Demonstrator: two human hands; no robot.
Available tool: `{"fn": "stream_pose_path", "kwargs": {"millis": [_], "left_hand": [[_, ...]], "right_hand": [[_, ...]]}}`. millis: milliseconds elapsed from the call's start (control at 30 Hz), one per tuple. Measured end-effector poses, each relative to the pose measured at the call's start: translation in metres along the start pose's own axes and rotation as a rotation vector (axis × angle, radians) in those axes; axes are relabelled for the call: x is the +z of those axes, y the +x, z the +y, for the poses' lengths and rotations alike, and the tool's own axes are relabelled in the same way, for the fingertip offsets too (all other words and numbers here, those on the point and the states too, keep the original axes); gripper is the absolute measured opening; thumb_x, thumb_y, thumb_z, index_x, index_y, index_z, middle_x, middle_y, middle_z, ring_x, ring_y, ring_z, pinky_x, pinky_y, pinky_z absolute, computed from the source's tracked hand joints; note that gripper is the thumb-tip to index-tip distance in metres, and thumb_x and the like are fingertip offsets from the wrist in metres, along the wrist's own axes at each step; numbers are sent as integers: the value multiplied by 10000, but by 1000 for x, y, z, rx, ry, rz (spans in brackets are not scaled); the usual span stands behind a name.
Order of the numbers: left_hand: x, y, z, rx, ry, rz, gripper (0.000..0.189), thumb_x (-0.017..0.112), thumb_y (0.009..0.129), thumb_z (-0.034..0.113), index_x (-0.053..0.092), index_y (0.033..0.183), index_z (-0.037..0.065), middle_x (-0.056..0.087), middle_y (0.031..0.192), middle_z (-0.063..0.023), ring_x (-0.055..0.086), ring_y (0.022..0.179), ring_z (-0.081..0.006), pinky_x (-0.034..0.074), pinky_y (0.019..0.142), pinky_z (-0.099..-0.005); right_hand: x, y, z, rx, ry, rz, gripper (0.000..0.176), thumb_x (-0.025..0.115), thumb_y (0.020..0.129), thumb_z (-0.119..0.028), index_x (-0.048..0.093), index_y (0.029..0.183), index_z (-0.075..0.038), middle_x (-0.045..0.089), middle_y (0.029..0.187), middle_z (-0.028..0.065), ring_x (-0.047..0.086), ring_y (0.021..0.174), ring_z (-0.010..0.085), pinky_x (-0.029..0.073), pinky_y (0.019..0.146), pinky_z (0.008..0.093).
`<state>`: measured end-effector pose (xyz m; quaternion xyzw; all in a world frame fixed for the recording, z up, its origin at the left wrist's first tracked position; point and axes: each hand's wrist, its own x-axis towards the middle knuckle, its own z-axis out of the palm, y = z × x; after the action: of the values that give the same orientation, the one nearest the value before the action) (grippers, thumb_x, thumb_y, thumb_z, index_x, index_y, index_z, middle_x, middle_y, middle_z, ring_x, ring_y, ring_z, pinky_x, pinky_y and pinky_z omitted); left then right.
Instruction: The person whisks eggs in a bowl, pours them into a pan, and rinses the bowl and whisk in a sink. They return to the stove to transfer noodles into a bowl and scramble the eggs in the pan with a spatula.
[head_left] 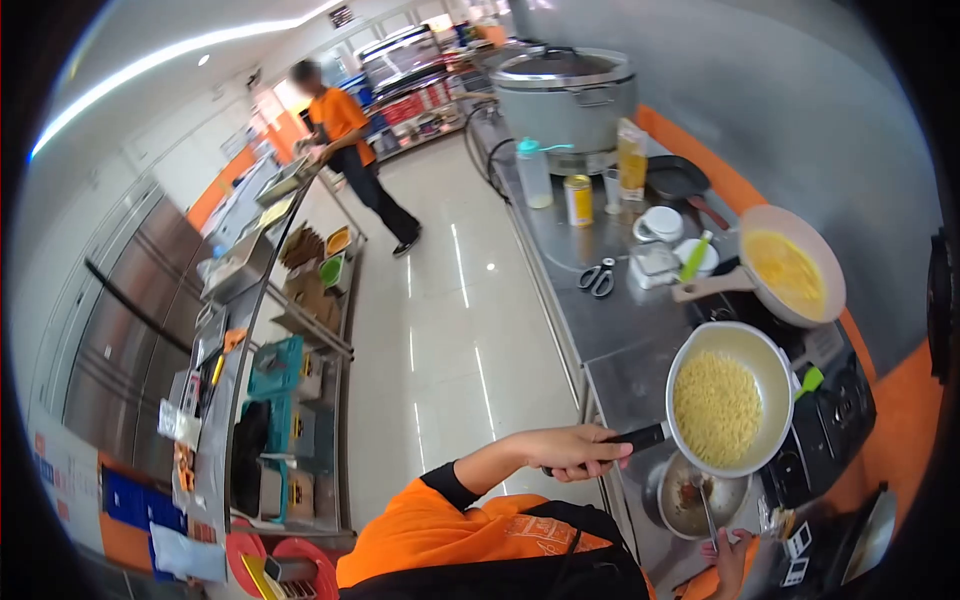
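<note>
My left hand [585, 452] is wrapped round the black handle of a pale saucepan [778, 445] full of cooked instant noodles [716, 410]. The pan is held above the counter and partly covers a steel bowl [685, 522] beneath it. Inside the bowl is a little brown-red sauce or seasoning. A metal spoon [708, 510] rests in it, and my right hand [735, 560], low in view, has its fingers closed at the handle's end. A light frying pan [835, 262] with yellow egg-like food sits on the stove beyond the saucepan.
On the steel counter stand scissors [597, 278], white containers [658, 224], a yellow can [578, 200], a squeeze bottle [534, 175] and a large cooker [565, 105]. A green spatula [808, 382] lies by the stove. Across the aisle, a person in orange [345, 125] stands at another worktable.
</note>
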<state>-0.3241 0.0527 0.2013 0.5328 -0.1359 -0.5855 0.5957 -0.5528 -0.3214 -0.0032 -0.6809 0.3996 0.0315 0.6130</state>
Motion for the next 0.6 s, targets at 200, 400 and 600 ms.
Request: {"fn": "stream_pose_path", "kwargs": {"millis": [200, 400, 600], "left_hand": [[-26, -65, -53, 64, -72, 89, 328, 402, 939, 387, 473, 911, 68, 289, 542, 81, 244, 362, 0, 205, 307, -161], [-44, -123, -80, 99, -129, 170, 332, 417, 930, 406, 481, 919, 81, 307, 545, 76, 243, 370, -1, 202, 317, -162], [-53, -162, -104, 135, -131, 269, 349, 417, 925, 427, 477, 911, 84, 305, 549, 72, 232, 370, -5, 202, 318, -165]], "right_hand": [[6, 12, -9, -42, -267, 136, 343, 602, 835, -265, 423, 1015, -35, 587, 628, 105, 556, 484, 176, 424, 433, 268], [0, 45, 4, -491, -818, 222, 238, 613, 798, -192, 566, 865, 30, 595, 645, 100, 564, 547, 190, 436, 520, 294], [46, 8, -29, -497, -611, 298, 187, 542, 855, -124, 535, 828, 61, 598, 721, 128, 607, 704, 189, 466, 599, 291]]}}
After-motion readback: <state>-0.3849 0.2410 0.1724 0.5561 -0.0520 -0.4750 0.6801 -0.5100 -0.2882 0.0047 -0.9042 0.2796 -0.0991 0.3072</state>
